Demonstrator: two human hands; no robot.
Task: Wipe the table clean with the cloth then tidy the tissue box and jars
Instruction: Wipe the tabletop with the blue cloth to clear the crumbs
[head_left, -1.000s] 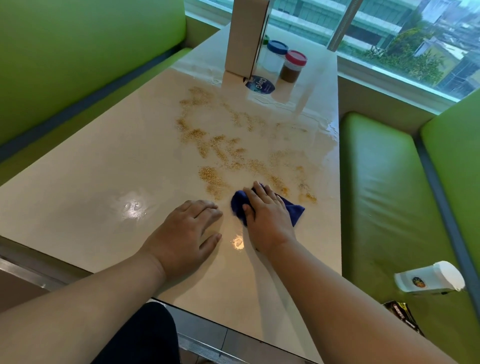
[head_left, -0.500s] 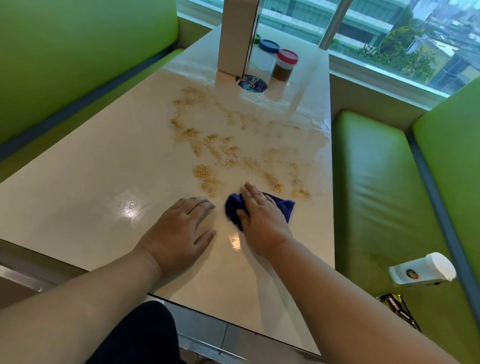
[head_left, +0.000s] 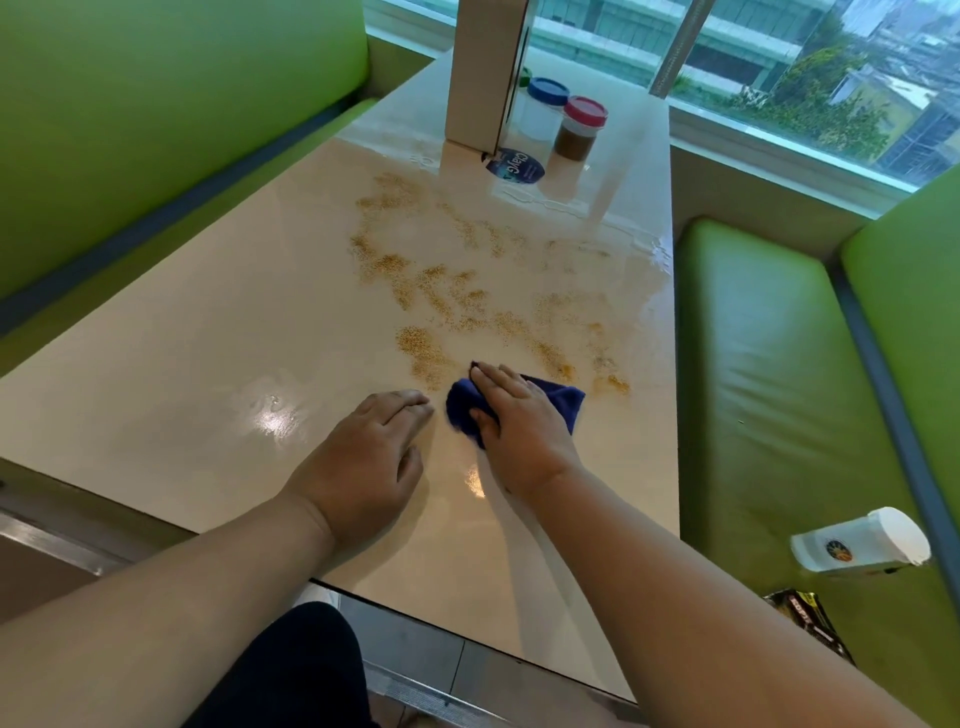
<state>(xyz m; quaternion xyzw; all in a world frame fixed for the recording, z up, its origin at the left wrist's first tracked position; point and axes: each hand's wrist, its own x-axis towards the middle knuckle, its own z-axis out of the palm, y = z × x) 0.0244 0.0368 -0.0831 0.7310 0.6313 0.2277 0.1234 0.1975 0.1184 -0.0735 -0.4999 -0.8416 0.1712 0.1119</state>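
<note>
right hand (head_left: 519, 434) presses the blue cloth (head_left: 563, 402) flat on the bench (head_left: 208, 364), fingers straight, beside crumbs (head_left: 431, 358); left hand (head_left: 363, 467) rests flat, fingers relaxed.

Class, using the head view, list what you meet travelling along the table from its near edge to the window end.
Left hand → blue cloth under the right hand → scattered grains → round blue label → red-lidded jar → blue-lidded jar. The tall box overlaps the last three, so it is left out.
</note>
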